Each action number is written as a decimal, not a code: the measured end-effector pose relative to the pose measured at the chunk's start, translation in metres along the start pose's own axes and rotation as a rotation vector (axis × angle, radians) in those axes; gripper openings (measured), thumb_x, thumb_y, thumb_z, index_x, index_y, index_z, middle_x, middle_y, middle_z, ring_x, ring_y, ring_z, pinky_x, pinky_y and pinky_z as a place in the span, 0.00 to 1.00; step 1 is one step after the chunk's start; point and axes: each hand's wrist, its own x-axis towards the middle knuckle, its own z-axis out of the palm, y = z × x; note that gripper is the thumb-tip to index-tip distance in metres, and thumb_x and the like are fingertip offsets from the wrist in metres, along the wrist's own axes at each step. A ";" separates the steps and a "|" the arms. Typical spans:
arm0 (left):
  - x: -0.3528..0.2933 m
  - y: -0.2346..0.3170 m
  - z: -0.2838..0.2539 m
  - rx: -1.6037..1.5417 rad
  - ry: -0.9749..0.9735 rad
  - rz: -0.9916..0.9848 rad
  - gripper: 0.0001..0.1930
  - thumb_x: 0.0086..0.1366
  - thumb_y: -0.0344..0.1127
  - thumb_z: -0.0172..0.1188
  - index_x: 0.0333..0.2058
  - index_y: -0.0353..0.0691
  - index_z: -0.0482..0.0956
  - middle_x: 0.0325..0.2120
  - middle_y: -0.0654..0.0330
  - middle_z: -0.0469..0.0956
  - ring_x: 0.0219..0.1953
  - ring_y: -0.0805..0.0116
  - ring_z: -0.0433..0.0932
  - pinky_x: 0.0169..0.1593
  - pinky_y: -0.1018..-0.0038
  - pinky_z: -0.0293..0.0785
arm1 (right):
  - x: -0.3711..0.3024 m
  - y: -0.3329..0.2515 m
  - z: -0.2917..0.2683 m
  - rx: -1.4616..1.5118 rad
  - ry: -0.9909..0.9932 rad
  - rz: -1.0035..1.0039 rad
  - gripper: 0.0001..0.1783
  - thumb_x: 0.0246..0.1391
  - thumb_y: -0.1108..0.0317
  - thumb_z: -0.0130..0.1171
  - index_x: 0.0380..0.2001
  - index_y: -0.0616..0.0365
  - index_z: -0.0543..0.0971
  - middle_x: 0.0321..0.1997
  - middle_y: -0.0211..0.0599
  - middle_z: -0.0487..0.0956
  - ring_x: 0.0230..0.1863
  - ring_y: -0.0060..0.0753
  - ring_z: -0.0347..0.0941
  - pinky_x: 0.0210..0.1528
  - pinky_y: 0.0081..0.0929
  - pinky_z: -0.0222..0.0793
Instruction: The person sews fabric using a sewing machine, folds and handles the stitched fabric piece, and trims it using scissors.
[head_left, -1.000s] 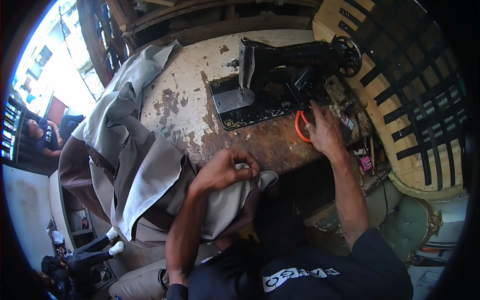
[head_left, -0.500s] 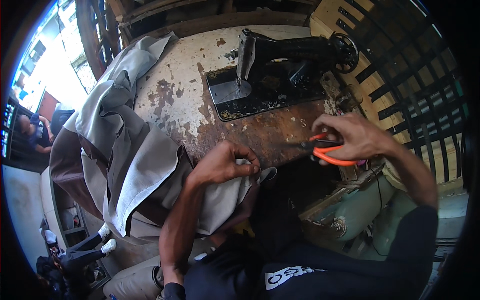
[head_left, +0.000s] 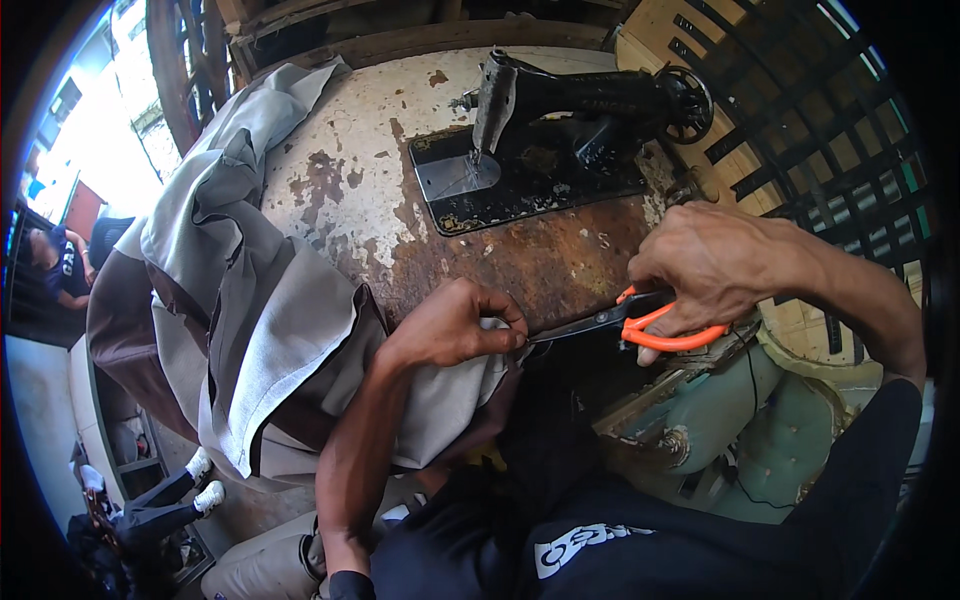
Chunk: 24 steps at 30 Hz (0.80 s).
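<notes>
A large piece of grey and brown fabric (head_left: 285, 345) drapes over the left part of the worn table. My left hand (head_left: 455, 325) pinches its edge between thumb and fingertips near the table's front. In my right hand (head_left: 710, 255) is a pair of scissors (head_left: 675, 338) with orange handles, my fingers wrapped round the loops. The dark blades point left, their tips reaching the fabric edge just beside my left fingertips. Whether the blades are fully closed is hard to see. Behind both hands stands a black sewing machine (head_left: 590, 100), its needle over the metal plate.
The table (head_left: 345, 190) has peeling paint and rusty-brown patches. At the right, a wooden frame with black webbing (head_left: 800, 170) stands close to my right arm. Green tufted upholstery (head_left: 790, 440) lies below it. Other people (head_left: 70, 265) sit at the far left.
My right hand has brought the scissors round so the blades, blurred before, now reach my left fingertips. The left hand keeps its pinch on the fabric with barely any movement.
</notes>
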 end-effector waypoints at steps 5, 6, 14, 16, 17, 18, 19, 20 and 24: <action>-0.001 0.000 -0.001 0.012 -0.008 0.003 0.10 0.61 0.32 0.71 0.39 0.34 0.87 0.32 0.61 0.87 0.38 0.74 0.84 0.49 0.74 0.78 | 0.007 -0.004 0.004 0.009 -0.008 0.001 0.36 0.53 0.35 0.68 0.19 0.64 0.81 0.13 0.47 0.76 0.20 0.54 0.78 0.31 0.46 0.75; -0.001 -0.001 -0.001 0.012 -0.009 0.002 0.10 0.61 0.32 0.71 0.39 0.34 0.87 0.32 0.61 0.87 0.38 0.74 0.84 0.49 0.74 0.78 | 0.008 -0.004 0.004 0.018 -0.020 0.002 0.36 0.53 0.36 0.67 0.19 0.64 0.81 0.12 0.47 0.75 0.20 0.54 0.77 0.30 0.46 0.75; -0.001 0.004 0.001 0.052 0.016 0.018 0.09 0.62 0.32 0.70 0.40 0.35 0.87 0.32 0.61 0.87 0.37 0.73 0.84 0.48 0.74 0.78 | 0.017 0.000 0.001 0.011 -0.003 -0.063 0.36 0.53 0.35 0.68 0.18 0.64 0.80 0.12 0.46 0.75 0.19 0.53 0.76 0.27 0.46 0.73; -0.001 0.004 0.001 0.063 0.011 0.024 0.09 0.63 0.32 0.69 0.40 0.35 0.87 0.31 0.61 0.87 0.37 0.73 0.84 0.47 0.74 0.78 | 0.019 -0.006 -0.008 -0.044 -0.123 0.013 0.37 0.50 0.34 0.71 0.23 0.64 0.81 0.13 0.43 0.75 0.21 0.50 0.79 0.28 0.43 0.75; -0.001 0.004 0.002 0.072 0.011 0.032 0.09 0.63 0.32 0.69 0.40 0.35 0.87 0.31 0.60 0.87 0.37 0.73 0.84 0.47 0.73 0.78 | 0.018 -0.004 -0.007 -0.015 -0.114 0.005 0.37 0.50 0.33 0.71 0.22 0.65 0.81 0.11 0.41 0.74 0.19 0.49 0.77 0.26 0.42 0.74; 0.000 0.005 0.002 0.071 0.008 0.033 0.09 0.63 0.32 0.69 0.40 0.35 0.87 0.31 0.60 0.87 0.37 0.73 0.84 0.47 0.73 0.78 | 0.018 -0.003 -0.006 -0.013 -0.115 0.007 0.37 0.50 0.33 0.71 0.22 0.65 0.81 0.11 0.41 0.74 0.19 0.49 0.77 0.26 0.42 0.74; 0.000 0.006 0.003 0.069 0.009 0.021 0.09 0.63 0.32 0.69 0.40 0.36 0.87 0.31 0.60 0.87 0.37 0.72 0.84 0.46 0.73 0.78 | 0.017 -0.003 -0.006 -0.030 -0.136 0.017 0.37 0.50 0.33 0.70 0.22 0.64 0.80 0.11 0.42 0.74 0.19 0.49 0.77 0.26 0.42 0.73; 0.000 0.007 0.002 0.069 0.013 0.005 0.08 0.63 0.32 0.69 0.40 0.36 0.88 0.31 0.59 0.87 0.37 0.72 0.84 0.46 0.72 0.78 | 0.017 -0.004 -0.008 -0.048 -0.156 0.024 0.38 0.50 0.33 0.70 0.21 0.64 0.79 0.11 0.42 0.73 0.19 0.49 0.77 0.25 0.42 0.73; -0.003 0.005 0.002 0.058 0.041 -0.014 0.08 0.63 0.33 0.69 0.40 0.36 0.88 0.31 0.59 0.87 0.36 0.71 0.84 0.45 0.71 0.77 | 0.017 -0.006 -0.010 0.035 -0.113 -0.008 0.38 0.50 0.33 0.70 0.20 0.64 0.78 0.12 0.42 0.73 0.18 0.49 0.76 0.25 0.42 0.72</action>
